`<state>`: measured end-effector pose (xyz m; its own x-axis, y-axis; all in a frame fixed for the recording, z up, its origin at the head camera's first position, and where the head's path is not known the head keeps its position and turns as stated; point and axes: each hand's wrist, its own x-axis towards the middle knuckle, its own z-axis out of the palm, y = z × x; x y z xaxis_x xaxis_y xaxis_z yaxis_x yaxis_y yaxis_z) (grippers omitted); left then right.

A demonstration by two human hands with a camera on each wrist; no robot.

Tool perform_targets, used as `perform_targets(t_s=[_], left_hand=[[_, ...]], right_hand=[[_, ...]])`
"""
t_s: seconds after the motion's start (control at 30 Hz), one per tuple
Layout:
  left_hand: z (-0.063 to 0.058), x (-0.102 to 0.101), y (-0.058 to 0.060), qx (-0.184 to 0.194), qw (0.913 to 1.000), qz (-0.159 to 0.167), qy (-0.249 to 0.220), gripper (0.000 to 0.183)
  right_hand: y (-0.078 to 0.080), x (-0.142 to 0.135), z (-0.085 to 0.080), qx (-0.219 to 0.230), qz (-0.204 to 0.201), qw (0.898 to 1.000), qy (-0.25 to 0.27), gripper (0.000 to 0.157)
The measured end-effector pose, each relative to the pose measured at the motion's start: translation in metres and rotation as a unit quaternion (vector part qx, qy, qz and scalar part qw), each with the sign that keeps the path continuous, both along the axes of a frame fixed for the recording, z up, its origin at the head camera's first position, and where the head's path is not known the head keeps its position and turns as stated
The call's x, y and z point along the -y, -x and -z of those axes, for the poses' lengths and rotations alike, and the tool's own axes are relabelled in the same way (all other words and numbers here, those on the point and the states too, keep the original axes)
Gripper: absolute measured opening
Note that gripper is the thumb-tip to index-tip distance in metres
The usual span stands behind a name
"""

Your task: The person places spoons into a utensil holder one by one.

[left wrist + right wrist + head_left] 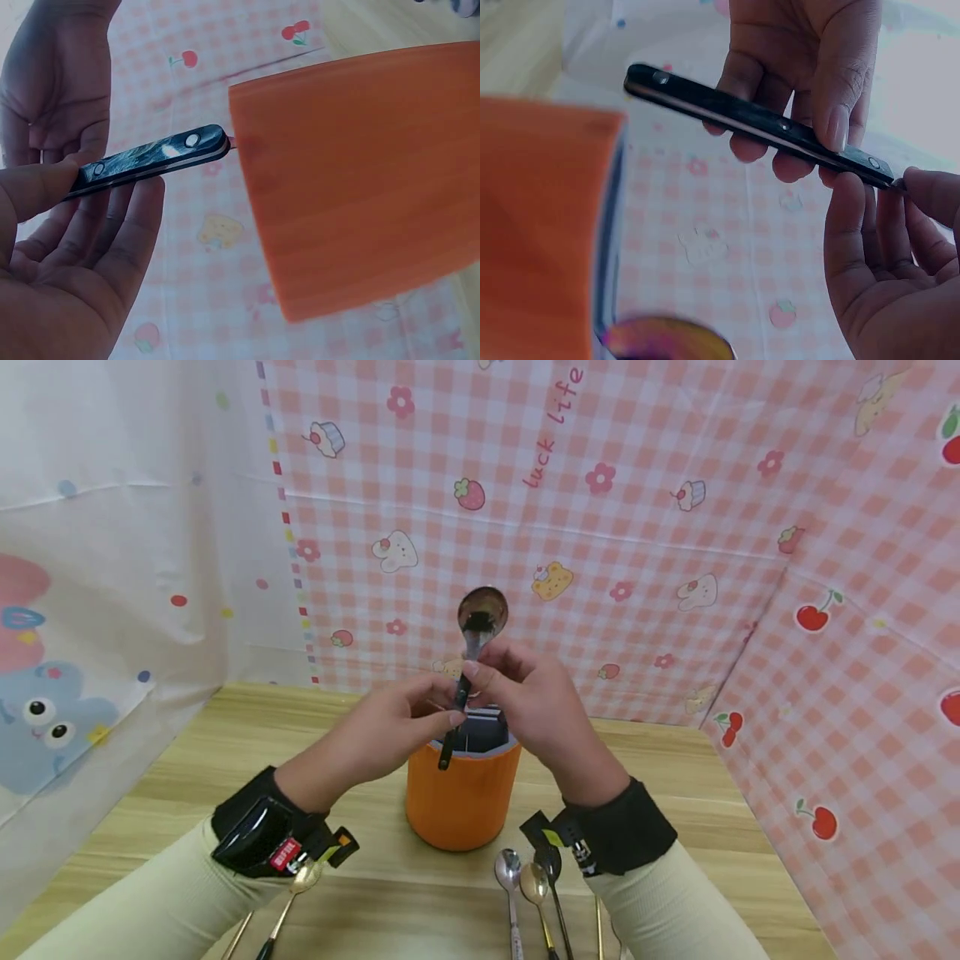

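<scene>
A large round-bowled spoon [472,643] with a riveted black handle [727,109] is held tilted, its bowl up, above an orange container [459,797]. My left hand [393,718] pinches the handle between thumb and fingers. Up at the neck, just under the bowl, my right hand [536,693] grips it with thumb and fingertips. In the left wrist view the handle's end overlaps the orange wall [360,180]. Dark dividers [483,735] show inside the container's mouth. A rounded, iridescent gold-purple piece [671,337] shows beside its rim in the right wrist view.
On the wooden table [360,877] in front lie several spoons: a silver one [507,867], a gold one [534,883] and a black one [550,864] at right. Another gold spoon [306,877] lies by my left wrist. Patterned cloth walls [480,543] surround the table.
</scene>
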<state>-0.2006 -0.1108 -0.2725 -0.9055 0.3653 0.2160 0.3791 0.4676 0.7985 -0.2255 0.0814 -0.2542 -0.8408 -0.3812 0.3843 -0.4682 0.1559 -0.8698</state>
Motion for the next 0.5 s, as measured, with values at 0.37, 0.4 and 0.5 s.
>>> perform_targets(t_s=[0.37, 0.4, 0.5], left_hand=[[-0.016, -0.034, 0.032, -0.037, 0.9983, 0.008, 0.045, 0.018], [-0.015, -0.037, 0.035, -0.037, 0.9983, 0.010, 0.044, 0.017], [-0.009, -0.042, 0.041, -0.037, 0.9982, 0.019, 0.043, 0.016]], right_hand=[[0.011, -0.028, -0.007, -0.040, 0.057, 0.997, -0.011, 0.018], [0.013, -0.029, -0.006, -0.042, 0.059, 0.997, -0.011, 0.018], [0.018, -0.033, 0.002, -0.036, 0.052, 0.998, -0.005, 0.018]])
